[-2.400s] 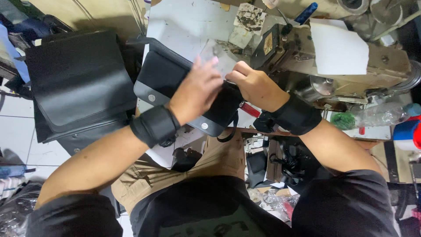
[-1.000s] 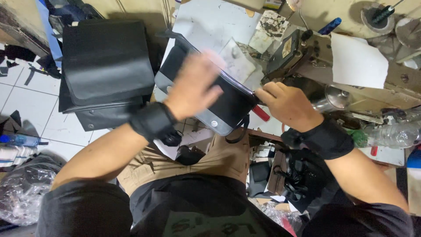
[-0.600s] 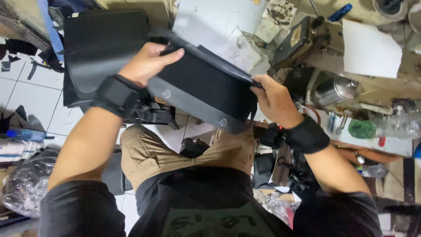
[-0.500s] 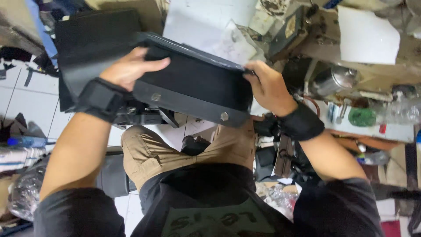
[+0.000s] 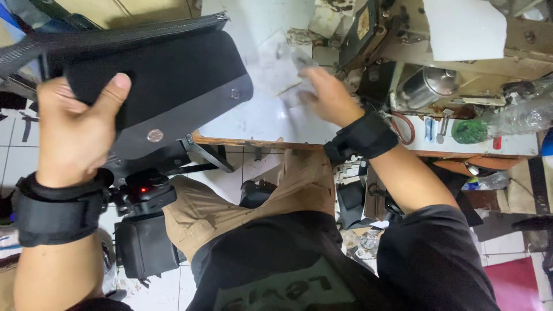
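My left hand [image 5: 75,132] grips a black bag [image 5: 167,80] with a zip edge and two metal snaps, holding it up at the left, off the table. My right hand [image 5: 325,95] has let the bag go and reaches over the white table top [image 5: 259,115], its fingers on a blurred clear plastic piece [image 5: 296,78]. Whether the fingers close on the plastic I cannot tell. Both wrists wear black bands.
A sewing machine [image 5: 368,34] stands at the table's far side, with a white sheet of paper [image 5: 464,26] and a metal cylinder [image 5: 429,83] to its right. A green object [image 5: 469,129] and clutter lie at the right edge. A small black device [image 5: 147,193] sits by my knee.
My right hand released the bag and moved right onto the table. My left hand swung the bag to the left, away from the table.
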